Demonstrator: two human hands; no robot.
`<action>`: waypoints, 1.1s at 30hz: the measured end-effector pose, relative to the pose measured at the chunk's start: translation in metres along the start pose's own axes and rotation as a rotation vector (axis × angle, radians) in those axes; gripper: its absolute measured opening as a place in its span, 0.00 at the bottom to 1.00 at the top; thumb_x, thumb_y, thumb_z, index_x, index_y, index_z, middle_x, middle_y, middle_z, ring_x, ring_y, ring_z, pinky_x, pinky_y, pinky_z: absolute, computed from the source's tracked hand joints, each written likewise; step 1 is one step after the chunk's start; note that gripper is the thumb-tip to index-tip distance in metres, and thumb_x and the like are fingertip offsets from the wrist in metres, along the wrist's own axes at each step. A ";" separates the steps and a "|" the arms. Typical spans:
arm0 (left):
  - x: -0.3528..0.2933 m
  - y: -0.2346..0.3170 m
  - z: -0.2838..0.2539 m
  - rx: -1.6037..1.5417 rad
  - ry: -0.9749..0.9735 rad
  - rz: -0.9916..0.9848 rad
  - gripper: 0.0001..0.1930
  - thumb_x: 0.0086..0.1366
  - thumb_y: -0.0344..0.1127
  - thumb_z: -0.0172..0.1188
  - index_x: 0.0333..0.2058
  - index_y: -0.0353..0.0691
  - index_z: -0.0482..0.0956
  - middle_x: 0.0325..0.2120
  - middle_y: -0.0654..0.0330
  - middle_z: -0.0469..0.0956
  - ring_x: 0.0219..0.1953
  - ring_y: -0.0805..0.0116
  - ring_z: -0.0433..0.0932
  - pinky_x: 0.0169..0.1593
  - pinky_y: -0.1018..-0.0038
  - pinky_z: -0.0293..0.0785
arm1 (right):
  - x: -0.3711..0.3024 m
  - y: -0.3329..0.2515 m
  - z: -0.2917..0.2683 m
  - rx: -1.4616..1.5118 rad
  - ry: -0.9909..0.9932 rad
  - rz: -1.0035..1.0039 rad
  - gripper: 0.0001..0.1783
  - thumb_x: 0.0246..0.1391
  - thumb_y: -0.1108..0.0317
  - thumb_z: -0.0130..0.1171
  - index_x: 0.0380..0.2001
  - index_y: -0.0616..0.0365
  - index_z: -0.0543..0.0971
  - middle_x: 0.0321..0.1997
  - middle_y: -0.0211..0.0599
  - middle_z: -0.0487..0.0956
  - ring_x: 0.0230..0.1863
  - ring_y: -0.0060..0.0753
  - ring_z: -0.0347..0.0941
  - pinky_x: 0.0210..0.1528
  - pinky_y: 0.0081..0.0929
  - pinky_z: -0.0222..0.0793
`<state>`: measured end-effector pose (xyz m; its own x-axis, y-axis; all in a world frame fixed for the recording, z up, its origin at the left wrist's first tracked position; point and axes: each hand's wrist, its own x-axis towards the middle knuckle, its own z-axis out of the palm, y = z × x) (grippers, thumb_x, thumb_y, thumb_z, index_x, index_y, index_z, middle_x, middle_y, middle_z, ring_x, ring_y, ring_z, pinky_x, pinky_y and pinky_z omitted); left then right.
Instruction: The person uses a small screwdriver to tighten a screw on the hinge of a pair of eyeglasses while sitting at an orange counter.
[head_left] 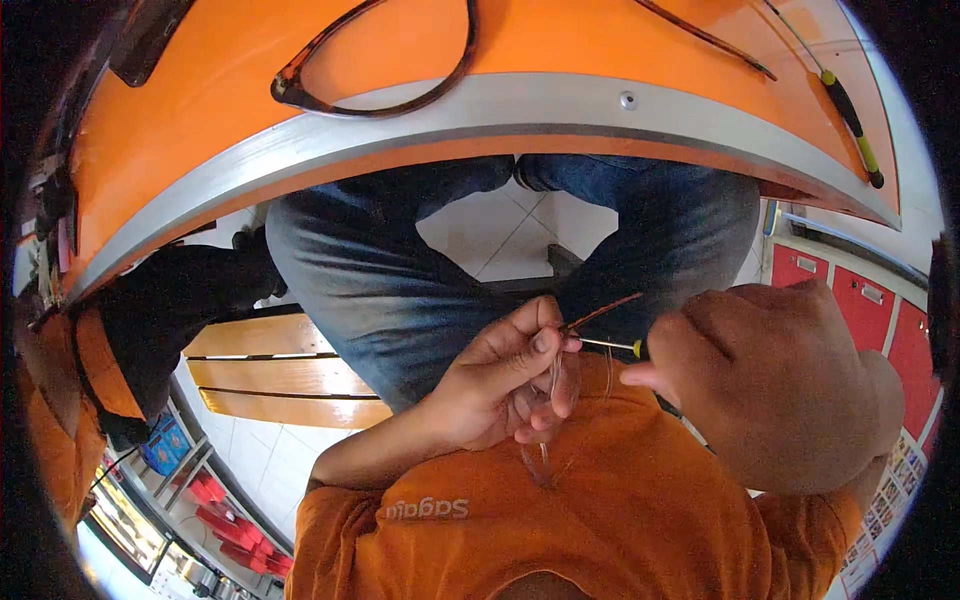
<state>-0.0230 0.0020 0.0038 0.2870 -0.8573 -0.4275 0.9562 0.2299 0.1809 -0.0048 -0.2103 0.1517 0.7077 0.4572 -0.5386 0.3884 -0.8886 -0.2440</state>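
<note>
My left hand [500,385] is closed, thumb and fingertips pinching a slim brown eyeglass piece [606,309] that sticks out to the upper right. Below the pinch hangs something clear and thin-edged [540,462]; I cannot tell if it is a lens. In my right hand [775,385], closed, is a small screwdriver [612,345] with a yellow-green collar. Its thin shaft points left and meets the pinched piece at my left fingertips. My right palm hides most of the handle. Both hands are above my lap, in front of my orange shirt.
On the orange table with a metal edge strip [480,108] lie a tortoiseshell glasses front [285,88], a brown temple arm [715,42] and a second screwdriver [850,120]. A wooden slatted bench [290,375] stands at left, red drawers [860,300] at right. Another person's dark-clothed leg [190,285] shows at left.
</note>
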 end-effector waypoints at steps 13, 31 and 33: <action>-0.011 0.034 -0.019 -0.524 -0.081 -0.146 0.18 0.71 0.55 0.43 0.35 0.46 0.64 0.22 0.59 0.64 0.14 0.71 0.64 0.08 0.77 0.66 | 0.011 0.022 0.055 0.630 0.583 0.288 0.36 0.28 0.38 0.74 0.24 0.57 0.69 0.21 0.30 0.68 0.23 0.27 0.64 0.25 0.28 0.59; -0.022 0.036 0.034 -0.615 -0.580 -0.093 0.22 0.70 0.61 0.39 0.42 0.49 0.49 0.24 0.42 0.70 0.18 0.46 0.77 0.14 0.62 0.76 | 0.034 -0.012 0.042 1.244 1.372 -0.090 0.19 0.51 0.86 0.55 0.31 0.56 0.56 0.32 0.50 0.77 0.22 0.26 0.78 0.21 0.14 0.77; -0.024 0.037 0.040 -0.611 -0.562 -0.112 0.22 0.70 0.61 0.39 0.42 0.49 0.49 0.24 0.41 0.71 0.19 0.43 0.78 0.15 0.60 0.77 | 0.032 -0.013 0.040 1.199 1.390 -0.096 0.19 0.51 0.86 0.55 0.31 0.56 0.56 0.32 0.50 0.77 0.22 0.26 0.78 0.20 0.14 0.77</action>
<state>0.0031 0.0126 0.0561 0.2723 -0.9547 0.1203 0.8864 0.2003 -0.4173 -0.0109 -0.1861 0.1056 0.8723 -0.3562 0.3351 0.3128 -0.1204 -0.9422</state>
